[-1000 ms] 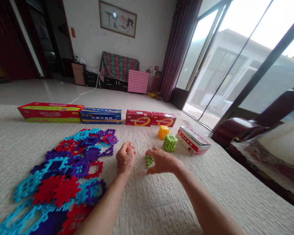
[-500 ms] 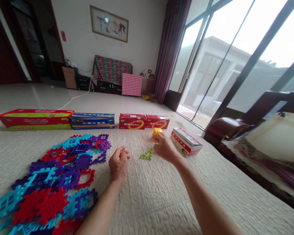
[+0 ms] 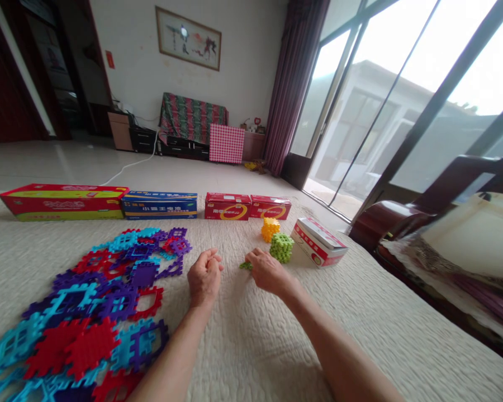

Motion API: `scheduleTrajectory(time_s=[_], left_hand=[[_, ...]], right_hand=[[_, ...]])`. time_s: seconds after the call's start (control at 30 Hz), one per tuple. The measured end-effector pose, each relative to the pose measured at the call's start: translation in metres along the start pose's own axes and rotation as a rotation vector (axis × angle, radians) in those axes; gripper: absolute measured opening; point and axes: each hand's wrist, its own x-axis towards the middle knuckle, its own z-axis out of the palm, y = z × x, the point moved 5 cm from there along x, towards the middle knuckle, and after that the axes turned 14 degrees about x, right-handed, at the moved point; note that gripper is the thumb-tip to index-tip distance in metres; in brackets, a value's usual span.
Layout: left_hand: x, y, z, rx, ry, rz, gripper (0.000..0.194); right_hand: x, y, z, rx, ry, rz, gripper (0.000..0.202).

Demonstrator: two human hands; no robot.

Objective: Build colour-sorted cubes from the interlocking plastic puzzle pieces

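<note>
In the head view my right hand [image 3: 269,270] is bent down over the blanket, its fingertips closed on a green triangular building piece [image 3: 245,266] that they partly cover. Just beyond its knuckles sits a cube of stacked green building pieces [image 3: 281,248]. A yellow cube of building pieces [image 3: 270,229] stands behind that one. My left hand [image 3: 204,278] rests on the blanket, fingers curled into a loose fist; nothing shows in it. To its left lies a loose pile of red, purple and light-blue interlocking pieces [image 3: 145,274].
Along the blanket's [image 3: 243,357] far edge stand a long red-and-green box [image 3: 67,202], a blue box [image 3: 159,206] and two red boxes [image 3: 227,207]. A white-and-red carton [image 3: 319,242] is right of the cubes. A dark wooden armchair [image 3: 379,219] stands at the far right.
My right hand has come from beside the yellow cube back toward me and left, onto the green triangle. The green cube it covered now shows. My left hand stays put.
</note>
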Motion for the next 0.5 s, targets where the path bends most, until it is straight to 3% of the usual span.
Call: scheduleTrajectory(time_s=[0.3, 0.43, 0.5], left_hand=[[0.001, 0.000, 0.000, 0.020, -0.005, 0.018, 0.034], [0.002, 0.001, 0.000, 0.012, 0.001, 0.021, 0.034], [0.002, 0.001, 0.000, 0.005, 0.006, 0.025, 0.034]], right_hand=[[-0.006, -0.014, -0.028, 0.071, -0.032, -0.044, 0.028], [-0.005, -0.017, -0.022, 0.111, -0.163, -0.104, 0.026], [-0.004, -0.017, -0.021, 0.140, -0.134, -0.142, 0.025]])
